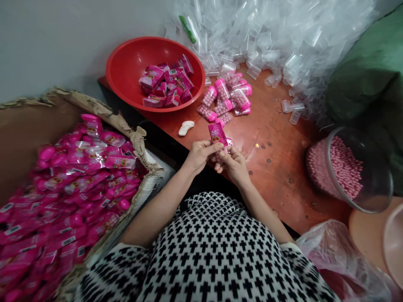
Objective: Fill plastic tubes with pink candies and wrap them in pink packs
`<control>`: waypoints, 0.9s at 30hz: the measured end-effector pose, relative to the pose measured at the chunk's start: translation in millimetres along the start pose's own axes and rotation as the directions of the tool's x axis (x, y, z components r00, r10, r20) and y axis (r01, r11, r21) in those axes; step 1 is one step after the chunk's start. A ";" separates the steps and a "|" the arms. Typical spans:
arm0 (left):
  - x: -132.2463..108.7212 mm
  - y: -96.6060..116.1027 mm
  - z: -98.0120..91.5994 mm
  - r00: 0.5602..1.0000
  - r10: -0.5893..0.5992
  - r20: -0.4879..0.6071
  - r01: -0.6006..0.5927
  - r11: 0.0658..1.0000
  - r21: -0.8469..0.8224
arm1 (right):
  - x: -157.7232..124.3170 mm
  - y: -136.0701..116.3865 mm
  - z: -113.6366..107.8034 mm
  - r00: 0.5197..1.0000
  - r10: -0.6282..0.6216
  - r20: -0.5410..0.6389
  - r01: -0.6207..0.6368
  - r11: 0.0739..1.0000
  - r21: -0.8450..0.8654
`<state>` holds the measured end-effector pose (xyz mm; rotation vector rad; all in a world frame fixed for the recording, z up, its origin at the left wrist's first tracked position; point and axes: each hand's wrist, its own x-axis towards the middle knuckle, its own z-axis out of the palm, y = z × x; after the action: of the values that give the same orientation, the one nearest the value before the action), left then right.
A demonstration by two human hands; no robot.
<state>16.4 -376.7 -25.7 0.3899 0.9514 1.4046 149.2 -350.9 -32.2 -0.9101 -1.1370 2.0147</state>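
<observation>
My left hand point(201, 156) pinches a flat pink printed sleeve point(217, 133) between thumb and fingers, above the table's front edge. Close against it, my right hand point(235, 164) is closed, its thumb and fingers at the sleeve's lower end. What lies inside the right fingers is mostly hidden. A small pink-and-white printed edge point(229, 142) shows just behind the right fingertips. Beyond both hands lies a heap of clear bottles point(223, 107) with pink caps, filled with pink beads. A crumpled white piece point(186, 127) rests left of that heap.
A red bowl point(126, 63) holds pink printed packs. To the left, a torn cardboard box point(138, 138) is full of pink-wrapped bottles. Clear empty tubes point(270, 37) are piled at the back. A clear tub point(374, 176) of pink beads and a plastic bag point(333, 243) are at right.
</observation>
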 end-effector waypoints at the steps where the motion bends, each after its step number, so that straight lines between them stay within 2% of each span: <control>1: 0.6 0.3 -0.3 0.999 0.026 -0.048 -0.027 0.999 -0.019 | -1.5 0.1 -0.6 1.000 -0.002 -0.003 0.002 1.000 0.007; 3: 1.3 -0.2 0.9 0.991 0.056 -0.125 -0.066 0.995 -0.077 | -4.8 0.0 -2.5 1.000 -0.004 -0.006 0.004 1.000 0.012; 5: 0.5 -2.4 3.7 0.989 0.040 -0.146 -0.058 0.991 -0.122 | -6.9 -0.4 -4.4 1.000 -0.011 -0.027 0.011 1.000 0.013; 9: -4.1 -11.8 9.1 0.996 -0.017 -0.093 0.004 0.990 -0.141 | -2.1 -0.3 -4.8 0.989 -0.052 -0.142 0.060 0.997 0.052; 11: -7.6 -15.8 9.3 0.998 -0.021 -0.061 0.012 0.989 -0.149 | 3.3 -0.2 -2.9 0.986 -0.050 -0.157 0.058 0.997 0.043; 14: -19.0 -12.6 5.8 1.000 -0.003 0.012 0.005 0.993 -0.115 | 10.2 -2.6 0.3 0.996 -0.029 -0.080 0.027 0.999 -0.027; 16: -32.5 -2.0 1.2 0.996 0.087 -0.023 -0.089 0.990 -0.109 | 12.6 -7.7 -0.7 1.000 -0.026 -0.001 0.026 0.997 -0.079; 17: -40.1 5.3 -1.8 0.981 0.166 -0.097 -0.177 0.977 -0.117 | 13.3 -11.5 -2.9 0.999 -0.035 0.023 0.037 0.994 -0.099; 18: -47.5 13.0 -5.3 0.946 0.253 -0.202 -0.280 0.953 -0.118 | 13.6 -16.1 -6.5 0.998 -0.055 0.023 0.057 0.992 -0.112; 20: -57.7 26.0 -12.9 0.819 0.388 -0.423 -0.453 0.890 -0.059 | 13.9 -26.0 -17.1 0.991 -0.119 -0.057 0.111 0.986 -0.127; 21: -59.2 29.1 -16.5 0.757 0.426 -0.496 -0.495 0.869 -0.011 | 13.9 -30.4 -23.5 0.981 -0.152 -0.120 0.135 0.981 -0.137; 22: -57.7 29.1 -19.5 0.714 0.451 -0.535 -0.512 0.858 0.040 | 13.8 -34.0 -29.8 0.967 -0.177 -0.183 0.150 0.977 -0.154; 23: -53.3 25.8 -21.5 0.697 0.474 -0.539 -0.508 0.856 0.095 | 13.6 -36.3 -35.7 0.953 -0.193 -0.234 0.154 0.973 -0.174; 24: -46.2 19.4 -22.3 0.706 0.497 -0.504 -0.487 0.858 0.163 | 13.3 -37.4 -40.7 0.942 -0.201 -0.267 0.152 0.969 -0.193; 26: -26.7 0.5 -20.4 0.771 0.543 -0.332 -0.407 0.822 0.399 | 12.0 -35.8 -47.1 0.935 -0.203 -0.291 0.141 0.965 -0.220; 27: -16.0 -9.9 -18.2 0.808 0.556 -0.197 -0.376 0.743 0.554 | 11.1 -33.8 -48.6 0.936 -0.200 -0.289 0.136 0.964 -0.228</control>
<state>11.0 -398.8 -38.5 0.8336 1.6065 1.7216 189.0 -306.5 -23.7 -1.1450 -1.2116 1.5698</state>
